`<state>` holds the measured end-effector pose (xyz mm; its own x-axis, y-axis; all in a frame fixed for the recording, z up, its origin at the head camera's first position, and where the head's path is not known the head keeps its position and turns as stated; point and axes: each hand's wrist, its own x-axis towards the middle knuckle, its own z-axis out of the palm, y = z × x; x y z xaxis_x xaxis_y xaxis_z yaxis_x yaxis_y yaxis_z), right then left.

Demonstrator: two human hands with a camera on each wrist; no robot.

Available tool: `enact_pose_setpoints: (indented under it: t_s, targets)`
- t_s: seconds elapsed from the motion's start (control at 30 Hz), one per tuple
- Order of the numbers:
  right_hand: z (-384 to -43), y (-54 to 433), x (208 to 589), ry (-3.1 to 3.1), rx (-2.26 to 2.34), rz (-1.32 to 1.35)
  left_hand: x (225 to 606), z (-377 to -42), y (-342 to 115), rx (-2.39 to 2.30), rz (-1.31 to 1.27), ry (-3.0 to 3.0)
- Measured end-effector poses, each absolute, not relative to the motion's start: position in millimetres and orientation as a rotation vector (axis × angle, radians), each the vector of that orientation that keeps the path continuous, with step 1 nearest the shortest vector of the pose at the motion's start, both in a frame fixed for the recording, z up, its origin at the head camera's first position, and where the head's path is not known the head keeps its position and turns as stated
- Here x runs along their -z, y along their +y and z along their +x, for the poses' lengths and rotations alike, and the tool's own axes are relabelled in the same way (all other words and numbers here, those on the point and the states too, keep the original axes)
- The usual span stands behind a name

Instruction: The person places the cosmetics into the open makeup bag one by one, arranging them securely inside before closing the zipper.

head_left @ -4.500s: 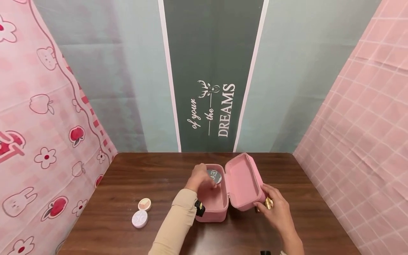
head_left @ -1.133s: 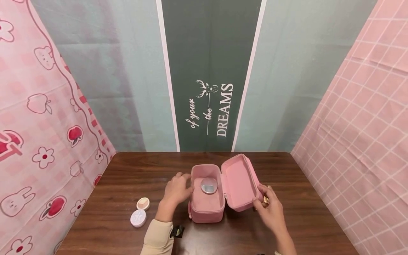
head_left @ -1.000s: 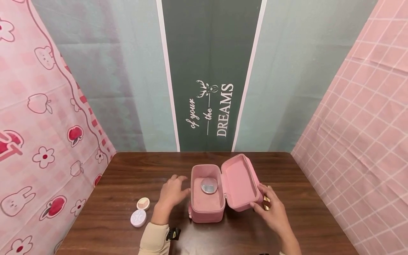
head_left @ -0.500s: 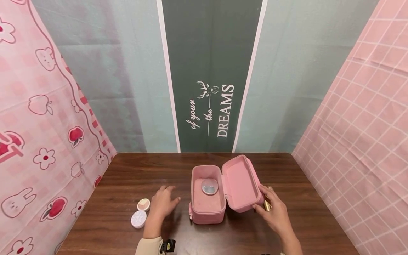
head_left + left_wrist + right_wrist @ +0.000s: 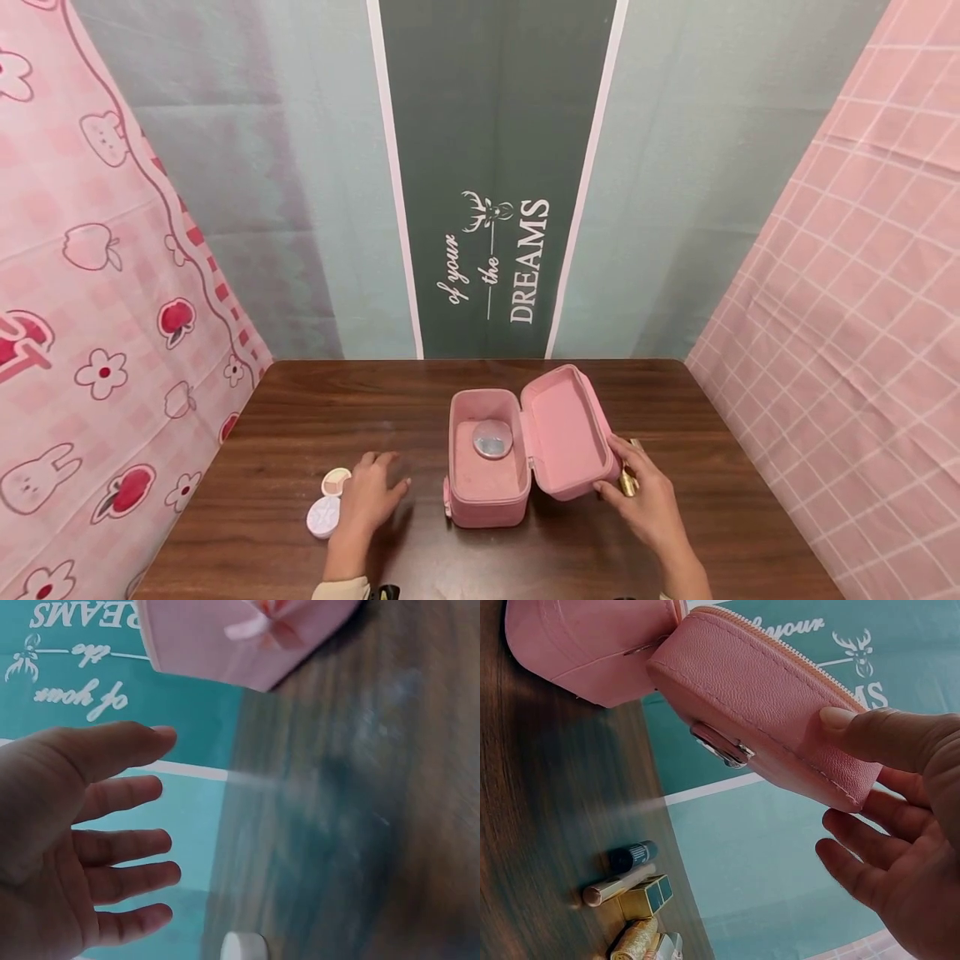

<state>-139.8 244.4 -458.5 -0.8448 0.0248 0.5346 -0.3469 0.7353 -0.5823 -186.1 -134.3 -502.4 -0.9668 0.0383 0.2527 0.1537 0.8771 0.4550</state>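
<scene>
A pink cosmetic case (image 5: 489, 510) stands with its lid swung out to the right. Inside it lies a round, shiny disc (image 5: 492, 439). My right hand (image 5: 643, 492) holds the lid (image 5: 568, 429) by its outer corner; the right wrist view shows the thumb on its side and fingers beneath. To the left of the case, my left hand (image 5: 367, 496) is empty, fingers spread and relaxed. Right beside it on the table are a round three-tone palette (image 5: 335, 482), partly covered by the fingers, and a round pale-lilac compact (image 5: 323, 517).
Several small cosmetics, among them a gold-and-black box (image 5: 646, 897) and a dark tube (image 5: 633, 856), lie behind the lid on the wooden table (image 5: 600, 558). A bow (image 5: 270, 622) decorates the case's left side. Printed cloth hangs around three sides.
My left hand has come out of the case, leaving the round disc inside, and has moved left toward the palette and compact. My right hand keeps its hold on the lid.
</scene>
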Motion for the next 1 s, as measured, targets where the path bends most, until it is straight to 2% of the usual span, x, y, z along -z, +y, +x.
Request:
enact_pose_setpoints:
  t_s: [0.53,1.0]
  targets:
    - [-139.9,247.1,461.2,-2.413,-0.955,0.220,538.9,-174.1,-165.5,0.754,-0.133,-2.645]
    - [-140.8,245.4,461.4,-2.394,-0.963,0.238,553.3,-167.0,-181.3,0.987,0.028,-2.395]
